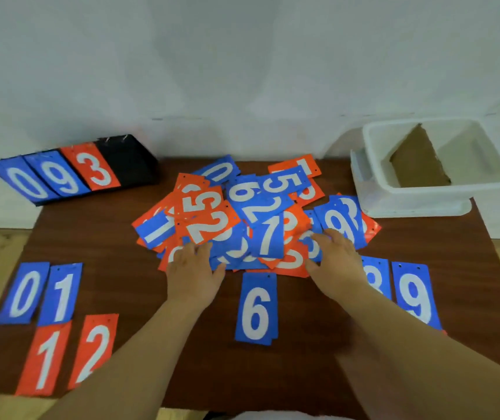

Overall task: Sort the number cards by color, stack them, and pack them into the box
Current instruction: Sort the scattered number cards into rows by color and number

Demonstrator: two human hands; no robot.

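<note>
A mixed pile of blue and orange-red number cards point(251, 213) lies in the middle of the brown table point(318, 353). My left hand point(192, 269) rests on the pile's near left edge, fingers straight on the cards. My right hand point(338, 257) lies flat on the pile's near right edge. Laid out singly near me are a blue 6 point(256, 309), a blue 0 point(21, 294), a blue 1 point(61, 294), an orange 1 point(45, 359), an orange 2 point(94, 350), a blue 8 point(377, 275) partly under my right forearm, and a blue 9 point(415, 294). The white box point(436, 189) stands at the far right.
A black scoreboard stand point(127, 159) at the far left shows blue 0, blue 9 and orange 3. A brown cardboard piece point(418, 162) leans inside the white box. A pale wall rises right behind the table. Wooden floor shows at both sides.
</note>
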